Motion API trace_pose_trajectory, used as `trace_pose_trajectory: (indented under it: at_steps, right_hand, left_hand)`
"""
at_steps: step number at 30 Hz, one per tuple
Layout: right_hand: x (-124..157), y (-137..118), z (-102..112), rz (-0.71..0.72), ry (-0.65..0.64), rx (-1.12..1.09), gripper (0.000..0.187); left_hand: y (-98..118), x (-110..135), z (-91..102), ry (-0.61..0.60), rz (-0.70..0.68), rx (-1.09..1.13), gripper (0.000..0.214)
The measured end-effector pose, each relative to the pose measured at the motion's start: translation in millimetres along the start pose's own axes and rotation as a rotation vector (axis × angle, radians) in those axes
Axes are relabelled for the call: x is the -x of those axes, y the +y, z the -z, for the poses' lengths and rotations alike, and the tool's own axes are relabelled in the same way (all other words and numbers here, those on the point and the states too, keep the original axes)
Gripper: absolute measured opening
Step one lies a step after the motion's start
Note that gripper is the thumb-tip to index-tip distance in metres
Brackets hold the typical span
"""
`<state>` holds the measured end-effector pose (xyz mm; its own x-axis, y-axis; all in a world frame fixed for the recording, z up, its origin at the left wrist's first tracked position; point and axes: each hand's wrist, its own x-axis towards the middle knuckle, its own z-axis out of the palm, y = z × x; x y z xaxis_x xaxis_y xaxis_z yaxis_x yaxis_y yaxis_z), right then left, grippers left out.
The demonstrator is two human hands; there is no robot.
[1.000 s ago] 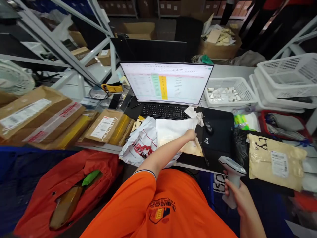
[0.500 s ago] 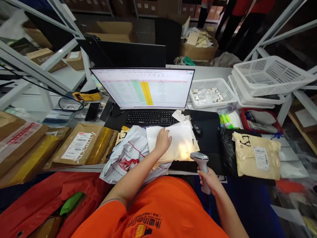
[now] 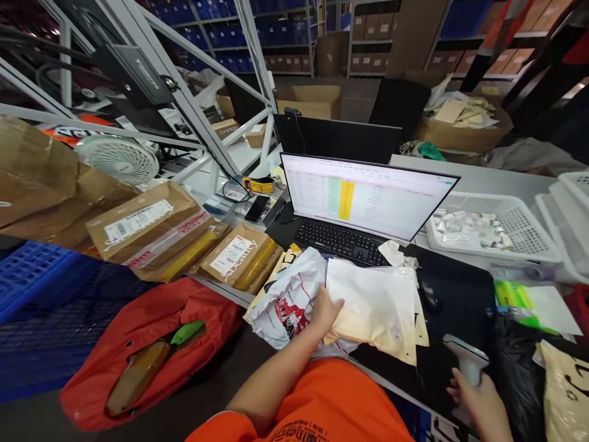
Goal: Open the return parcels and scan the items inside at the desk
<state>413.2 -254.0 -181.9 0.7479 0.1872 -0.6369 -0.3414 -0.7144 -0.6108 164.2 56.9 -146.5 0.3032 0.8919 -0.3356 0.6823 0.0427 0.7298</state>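
My left hand (image 3: 326,312) grips the left edge of a pale cream plastic mailer (image 3: 375,306) that lies on the desk in front of the keyboard (image 3: 343,241). Under it sits a white and red printed mailer (image 3: 288,298). My right hand (image 3: 478,402) is wrapped round the handle of a grey barcode scanner (image 3: 465,359) at the lower right, its head pointing toward the cream mailer. A monitor (image 3: 368,195) with a spreadsheet stands behind the keyboard.
Brown parcels (image 3: 151,230) are stacked on the left of the desk, above a red bag (image 3: 151,344) and a blue crate (image 3: 32,276). A mouse (image 3: 430,294) rests on a black mat (image 3: 460,301). White baskets (image 3: 497,230) stand at the right, a black bag (image 3: 519,362) below them.
My left hand has slid from the top of the cream mailer to its left edge and taken hold. The scanner hand has dropped toward the lower right. The view has swung left.
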Motion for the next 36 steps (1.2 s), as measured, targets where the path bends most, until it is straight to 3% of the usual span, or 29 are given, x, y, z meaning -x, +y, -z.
trace_pose_trajectory:
  at_steps: [5, 9, 11, 13, 16, 18, 20, 24, 28, 33, 36]
  right_hand:
    - [-50.6, 2.4, 14.9, 0.044, 0.097, 0.173, 0.041]
    - [-73.1, 24.9, 14.3, 0.060, 0.137, 0.416, 0.053]
    - [-68.5, 35.4, 6.0, 0.113, 0.258, 0.486, 0.074]
    - [-52.5, 37.1, -7.9, 0.237, 0.480, 0.493, 0.092]
    - [-28.7, 15.3, -33.1, 0.595, 0.747, 0.495, 0.092]
    - [-30.4, -11.9, -47.8, 0.862, 0.699, 0.489, 0.081]
    - [-50.9, -40.2, -58.4, 1.004, 0.573, 0.442, 0.072]
    - [-115.5, -71.4, -71.4, 1.016, 0.458, 0.388, 0.066]
    - [-153.2, -68.4, -81.7, 1.042, 0.418, 0.514, 0.062]
    - [-158.1, -63.7, -85.0, 1.058, 0.458, 0.597, 0.059]
    - [-156.8, -66.5, -84.2, 1.062, 0.435, 0.643, 0.056]
  left_hand:
    - [2.7, -10.0, 0.9, -0.057, 0.006, -0.043, 0.041]
    - [0.2, -12.2, -6.2, -0.054, -0.008, 0.025, 0.045]
    - [-0.6, -12.4, -8.9, -0.116, 0.022, 0.092, 0.042]
    - [-0.3, -11.2, -10.4, -0.165, 0.037, 0.131, 0.036]
    - [2.2, -5.6, -12.7, -0.100, 0.047, 0.076, 0.036]
    - [4.0, -1.3, -16.1, -0.017, 0.042, 0.001, 0.044]
    - [4.7, 0.5, -20.6, 0.008, 0.038, -0.016, 0.049]
    - [2.3, -4.6, -26.9, -0.063, 0.061, 0.117, 0.037]
    - [1.2, -0.2, -22.7, -0.095, 0.052, 0.221, 0.030]
    - [11.4, 39.5, 9.3, -0.162, -0.169, 0.475, 0.045]
    - [23.0, 66.4, 43.8, -0.184, -0.306, 0.424, 0.044]
